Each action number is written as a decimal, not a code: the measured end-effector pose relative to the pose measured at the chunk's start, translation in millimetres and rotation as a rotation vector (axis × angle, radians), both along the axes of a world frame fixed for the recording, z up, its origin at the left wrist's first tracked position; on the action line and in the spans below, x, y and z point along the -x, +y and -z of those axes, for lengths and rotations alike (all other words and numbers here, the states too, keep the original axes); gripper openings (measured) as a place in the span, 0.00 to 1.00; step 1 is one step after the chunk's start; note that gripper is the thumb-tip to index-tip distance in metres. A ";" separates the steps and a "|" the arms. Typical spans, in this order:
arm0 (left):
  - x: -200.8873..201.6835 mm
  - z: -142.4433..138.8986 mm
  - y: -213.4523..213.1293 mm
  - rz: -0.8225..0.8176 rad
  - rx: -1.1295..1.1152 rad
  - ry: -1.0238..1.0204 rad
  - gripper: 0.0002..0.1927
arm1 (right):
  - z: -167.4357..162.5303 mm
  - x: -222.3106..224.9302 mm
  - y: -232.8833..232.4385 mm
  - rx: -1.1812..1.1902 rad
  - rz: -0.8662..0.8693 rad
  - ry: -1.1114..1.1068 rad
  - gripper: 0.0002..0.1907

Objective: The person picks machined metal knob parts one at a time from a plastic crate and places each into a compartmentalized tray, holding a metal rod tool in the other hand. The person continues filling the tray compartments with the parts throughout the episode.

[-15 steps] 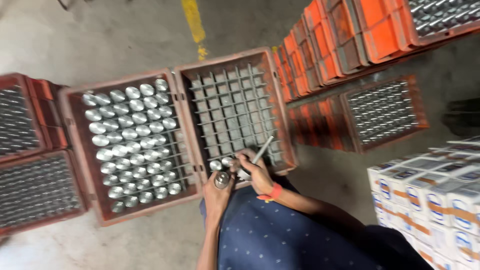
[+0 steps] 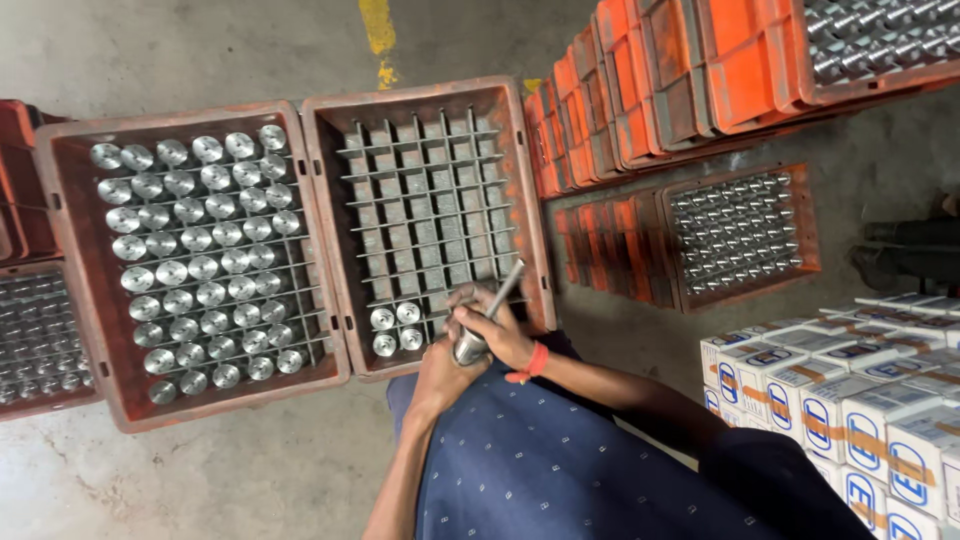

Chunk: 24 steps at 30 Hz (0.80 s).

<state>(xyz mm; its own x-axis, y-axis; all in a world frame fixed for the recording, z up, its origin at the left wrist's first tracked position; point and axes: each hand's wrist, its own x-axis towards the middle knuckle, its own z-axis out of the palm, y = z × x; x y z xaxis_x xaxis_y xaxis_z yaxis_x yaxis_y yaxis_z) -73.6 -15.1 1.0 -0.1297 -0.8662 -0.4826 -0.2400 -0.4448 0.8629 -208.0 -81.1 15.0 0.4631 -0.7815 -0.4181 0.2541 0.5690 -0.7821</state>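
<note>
My left hand (image 2: 440, 375) grips a shiny metal cylinder (image 2: 468, 347) over the near edge of a rust-red crate (image 2: 325, 230) whose grid dividers are mostly bare. My right hand (image 2: 497, 328), with an orange band at the wrist, holds a thin metal rod (image 2: 508, 280) and rests its lower end on the cylinder. Several silver round parts (image 2: 395, 328) sit in the crate's near left cells. To the left, a second red crate (image 2: 60, 260) is packed with rows of silver parts (image 2: 200, 265). My lap is covered in dark blue dotted cloth (image 2: 540, 470).
Orange crates (image 2: 650, 90) are stacked at the upper right, one on top holding metal parts. Another filled crate (image 2: 740, 232) lies on the concrete floor at right. White and blue cartons (image 2: 850, 400) stand at lower right. More filled crates (image 2: 30, 335) sit at far left.
The view has shifted, with the crates now nearer and further right. Both hands stay together at the crate's near edge, and the rod still touches the cylinder.
</note>
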 end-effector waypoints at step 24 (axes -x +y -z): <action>-182.8 22.6 14.8 -0.378 0.270 -0.883 0.15 | 4.8 68.9 7.9 -0.585 0.610 -0.580 0.16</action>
